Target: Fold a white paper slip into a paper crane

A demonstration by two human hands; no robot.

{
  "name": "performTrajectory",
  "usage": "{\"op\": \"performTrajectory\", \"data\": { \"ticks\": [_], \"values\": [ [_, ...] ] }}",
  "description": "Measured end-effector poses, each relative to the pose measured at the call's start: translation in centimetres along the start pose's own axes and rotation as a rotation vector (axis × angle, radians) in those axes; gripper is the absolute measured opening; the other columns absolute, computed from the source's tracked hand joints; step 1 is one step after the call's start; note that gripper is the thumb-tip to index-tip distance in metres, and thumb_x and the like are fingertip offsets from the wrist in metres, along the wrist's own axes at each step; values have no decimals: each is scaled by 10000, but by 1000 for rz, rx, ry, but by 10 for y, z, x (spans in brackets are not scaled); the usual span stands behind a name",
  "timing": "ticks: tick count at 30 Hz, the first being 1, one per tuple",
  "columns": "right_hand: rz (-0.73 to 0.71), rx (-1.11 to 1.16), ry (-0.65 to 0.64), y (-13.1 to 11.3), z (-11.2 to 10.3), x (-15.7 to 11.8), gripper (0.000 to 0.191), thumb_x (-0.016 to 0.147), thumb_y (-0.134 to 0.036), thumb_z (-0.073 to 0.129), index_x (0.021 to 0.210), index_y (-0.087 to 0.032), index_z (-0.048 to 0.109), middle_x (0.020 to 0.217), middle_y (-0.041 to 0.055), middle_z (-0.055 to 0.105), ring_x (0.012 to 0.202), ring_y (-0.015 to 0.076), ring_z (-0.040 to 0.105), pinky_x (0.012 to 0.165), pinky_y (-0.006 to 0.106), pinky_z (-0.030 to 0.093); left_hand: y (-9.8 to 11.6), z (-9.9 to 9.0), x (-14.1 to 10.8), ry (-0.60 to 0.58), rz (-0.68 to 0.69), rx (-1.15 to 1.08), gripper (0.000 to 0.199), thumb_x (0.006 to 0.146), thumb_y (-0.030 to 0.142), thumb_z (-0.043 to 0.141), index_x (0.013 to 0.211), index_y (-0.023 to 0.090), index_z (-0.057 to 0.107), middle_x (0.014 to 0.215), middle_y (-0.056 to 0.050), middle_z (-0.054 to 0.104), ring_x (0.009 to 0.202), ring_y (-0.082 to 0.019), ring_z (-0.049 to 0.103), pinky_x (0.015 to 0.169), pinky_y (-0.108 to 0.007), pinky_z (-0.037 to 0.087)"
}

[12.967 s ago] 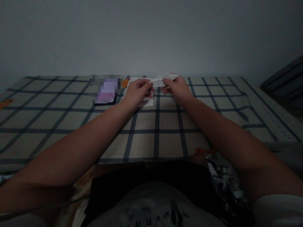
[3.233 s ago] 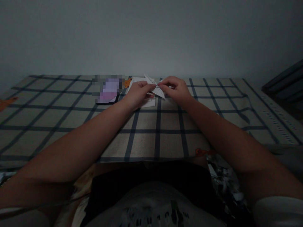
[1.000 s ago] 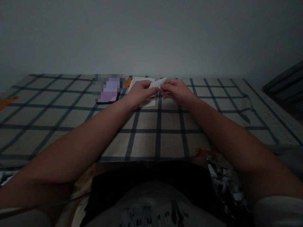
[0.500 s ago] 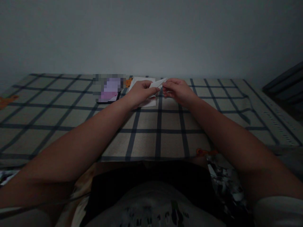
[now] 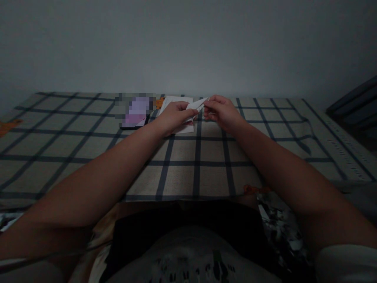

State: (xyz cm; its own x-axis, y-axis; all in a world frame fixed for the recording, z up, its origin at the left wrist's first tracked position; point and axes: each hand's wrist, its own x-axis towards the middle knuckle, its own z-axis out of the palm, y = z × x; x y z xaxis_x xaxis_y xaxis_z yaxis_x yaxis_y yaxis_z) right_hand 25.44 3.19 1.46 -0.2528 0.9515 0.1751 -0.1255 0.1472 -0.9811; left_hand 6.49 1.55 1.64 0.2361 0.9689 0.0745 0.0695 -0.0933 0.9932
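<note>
A folded piece of white paper [image 5: 196, 105] is held up between my hands, its narrow point toward the right. My left hand [image 5: 176, 114] grips its wide end, thumb on the near side. At the pointed end, my right hand [image 5: 219, 108] pinches the paper with thumb and index finger; the other fingers are curled. Beneath and behind my left hand, a flat white sheet [image 5: 185, 128] lies on the checked cloth, partly covered by that hand.
A phone [image 5: 137, 112] with a purple-pink screen, partly blurred out, lies left of the sheet. The checked tablecloth [image 5: 182, 177] spreads over the table up to a grey wall [image 5: 188, 47]. A dark slatted object [image 5: 357, 106] stands at the right edge.
My right hand has shifted very slightly at the paper's pointed end. The left hand and the phone stay where they were.
</note>
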Motion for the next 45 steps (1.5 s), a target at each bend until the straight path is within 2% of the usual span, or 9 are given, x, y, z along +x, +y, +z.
{"op": "performTrajectory", "data": {
  "ticks": [8, 13, 21, 25, 31, 34, 39, 45],
  "values": [
    [-23, 52, 36, 2, -1, 2, 252, 898, -276, 729, 763, -208, 528, 656, -47, 577, 567, 79, 564, 575, 197, 494, 4, 2, -3, -17, -39, -9, 110, 762, 194, 702, 860, 149, 727, 776, -40, 696, 646, -112, 631, 693, -252, 551],
    [-31, 59, 48, 2, -1, 2, 213, 929, -245, 684, 780, -208, 537, 672, -39, 580, 584, 87, 572, 588, 205, 501, 3, 1, -1, -9, -11, -2, 95, 759, 202, 713, 836, 147, 725, 761, -34, 679, 624, -100, 598, 658, -239, 525],
    [-33, -11, -15, 6, -2, 4, 334, 957, -467, 688, 799, -204, 557, 712, -19, 605, 566, 89, 579, 517, 205, 482, -4, -1, 5, 25, -5, -8, 57, 753, 198, 708, 791, 156, 714, 707, -15, 642, 576, -88, 560, 569, -214, 470],
    [-23, -117, -41, 8, -2, 3, 323, 887, -396, 787, 766, -191, 569, 677, -24, 624, 576, 82, 599, 530, 186, 500, -3, 0, 3, 19, -11, -42, 50, 771, 194, 716, 795, 150, 717, 700, -15, 632, 581, -80, 560, 574, -205, 474],
    [-94, -149, 3, 7, 0, 3, 245, 909, -243, 742, 741, -186, 572, 608, -43, 612, 530, 68, 577, 533, 173, 483, -3, 1, 4, -19, -9, -119, 76, 759, 205, 742, 800, 144, 723, 735, -23, 663, 622, -89, 594, 591, -201, 485],
    [-103, -161, 15, 6, 0, 4, 275, 908, -251, 745, 716, -188, 558, 590, -50, 595, 521, 67, 568, 530, 173, 480, -3, 1, 4, -1, -8, -108, 62, 748, 189, 742, 754, 145, 700, 702, -18, 647, 603, -87, 585, 584, -201, 474],
    [-54, -157, -25, 9, -1, 4, 264, 898, -324, 766, 750, -181, 600, 648, -34, 625, 549, 70, 585, 526, 178, 496, -1, -3, 1, 37, -1, 35, 133, 781, 235, 734, 699, 157, 663, 631, -17, 620, 543, -90, 546, 523, -209, 408],
    [-83, -208, -40, 10, -1, 2, 259, 877, -334, 800, 777, -169, 627, 633, -33, 626, 569, 68, 579, 529, 169, 473, -5, -4, 5, 21, 1, 13, 136, 788, 255, 743, 719, 160, 675, 622, -15, 617, 535, -86, 540, 511, -213, 392]
  ]
}}
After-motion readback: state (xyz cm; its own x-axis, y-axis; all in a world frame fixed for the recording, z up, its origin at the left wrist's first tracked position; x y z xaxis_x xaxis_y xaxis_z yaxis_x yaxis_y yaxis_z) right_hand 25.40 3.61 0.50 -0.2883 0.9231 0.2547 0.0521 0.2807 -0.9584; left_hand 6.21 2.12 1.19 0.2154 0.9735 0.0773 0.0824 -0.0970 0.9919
